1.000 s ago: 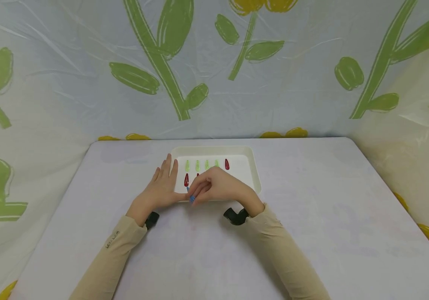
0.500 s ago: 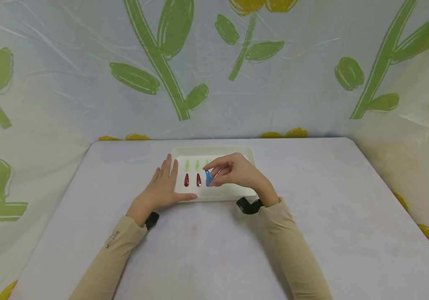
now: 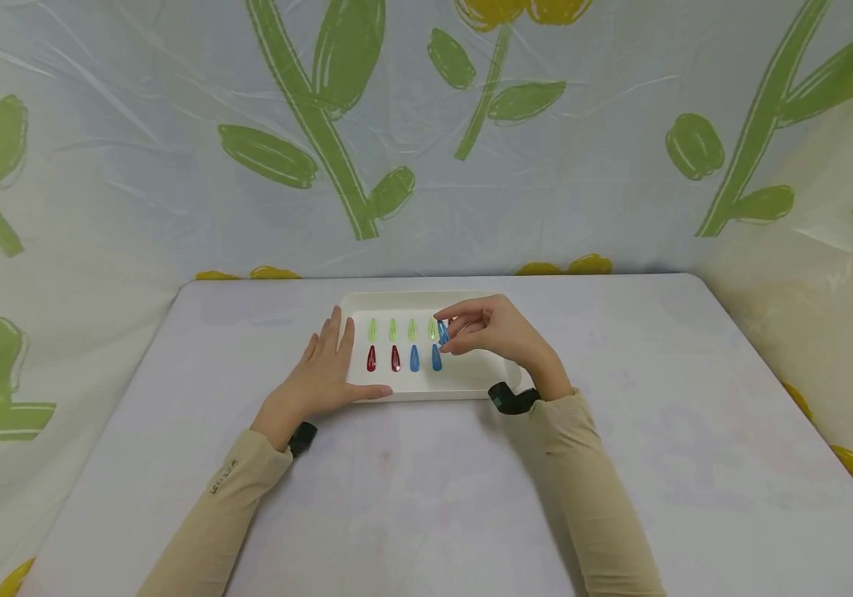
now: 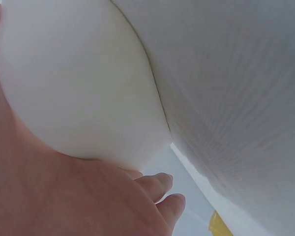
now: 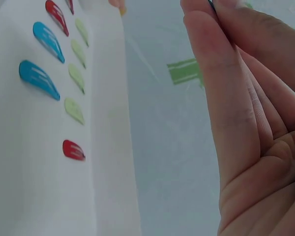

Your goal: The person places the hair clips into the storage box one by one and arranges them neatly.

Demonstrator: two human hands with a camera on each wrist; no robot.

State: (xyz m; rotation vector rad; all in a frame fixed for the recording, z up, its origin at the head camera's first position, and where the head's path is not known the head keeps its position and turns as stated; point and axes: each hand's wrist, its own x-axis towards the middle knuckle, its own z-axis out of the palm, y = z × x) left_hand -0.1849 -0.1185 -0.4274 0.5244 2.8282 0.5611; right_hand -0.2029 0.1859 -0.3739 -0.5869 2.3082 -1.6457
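Observation:
A blue snap hair clip (image 3: pixel 443 332) is pinched between the thumb and fingers of my right hand (image 3: pixel 502 336), above the tray's right half. Only a dark sliver of it shows in the right wrist view. My left hand (image 3: pixel 314 377) rests on the left side of the white tray (image 3: pixel 426 395), fingers straight, thumb along the near rim. In the tray's near row lie two red clips (image 3: pixel 371 358) and two blue clips (image 5: pixel 38 78). The far row has several light green clips (image 3: pixel 392 329), then a red clip (image 5: pixel 73 150) mostly hidden by my right hand in the head view.
The tray stands on a pale table (image 3: pixel 426 497), near its far edge. Behind and beside the table hangs a whitish sheet (image 3: pixel 583 182) printed with green leaves and yellow flowers. Dark wrist cameras (image 3: pixel 513 399) are strapped under both wrists.
My right hand has moved right and away from the tray's near left edge, carrying the blue hair clip. The two blue clips in the near row are now uncovered. My left hand stays put.

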